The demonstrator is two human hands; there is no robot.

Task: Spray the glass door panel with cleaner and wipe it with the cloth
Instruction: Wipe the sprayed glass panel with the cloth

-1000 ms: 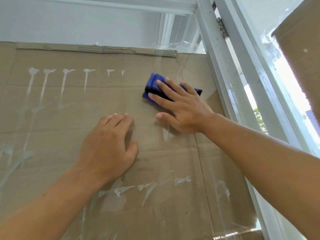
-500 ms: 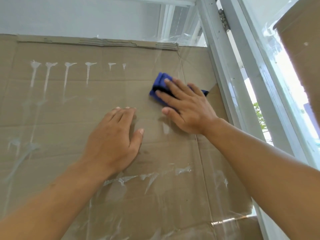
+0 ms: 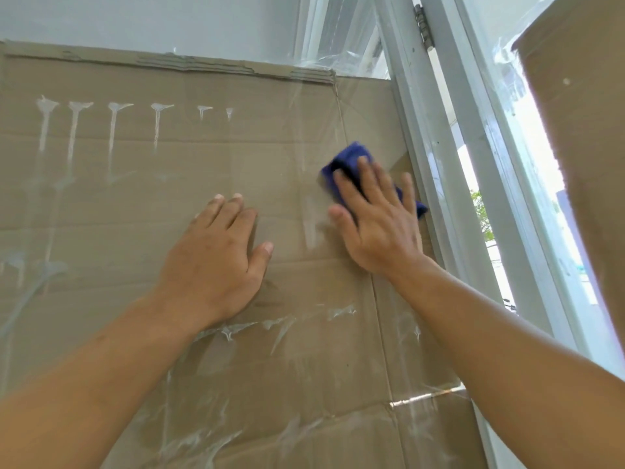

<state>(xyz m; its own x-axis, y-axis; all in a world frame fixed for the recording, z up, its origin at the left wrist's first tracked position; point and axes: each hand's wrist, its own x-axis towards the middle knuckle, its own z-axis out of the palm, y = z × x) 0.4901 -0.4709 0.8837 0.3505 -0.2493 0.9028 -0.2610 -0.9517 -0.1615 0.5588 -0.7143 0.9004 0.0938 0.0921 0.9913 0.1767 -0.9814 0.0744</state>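
The glass door panel point(image 3: 209, 170) fills the view, with brown cardboard behind it and white runs of cleaner on its surface. My right hand point(image 3: 378, 225) presses a folded blue cloth point(image 3: 348, 160) flat against the glass near the panel's right edge, fingers straight over it. My left hand point(image 3: 216, 262) rests flat on the glass to the left of the cloth, fingers straight, holding nothing. No spray bottle is in view.
The white door frame point(image 3: 416, 137) with a hinge point(image 3: 422, 25) runs down just right of the cloth. Beyond it is a bright gap to the outside and another cardboard-backed pane point(image 3: 581, 137). Several cleaner drips point(image 3: 113, 130) streak the upper left glass.
My right hand has slid the cloth to the right, close to the door frame. My left hand has stayed flat on the glass, its thumb spread a little wider.
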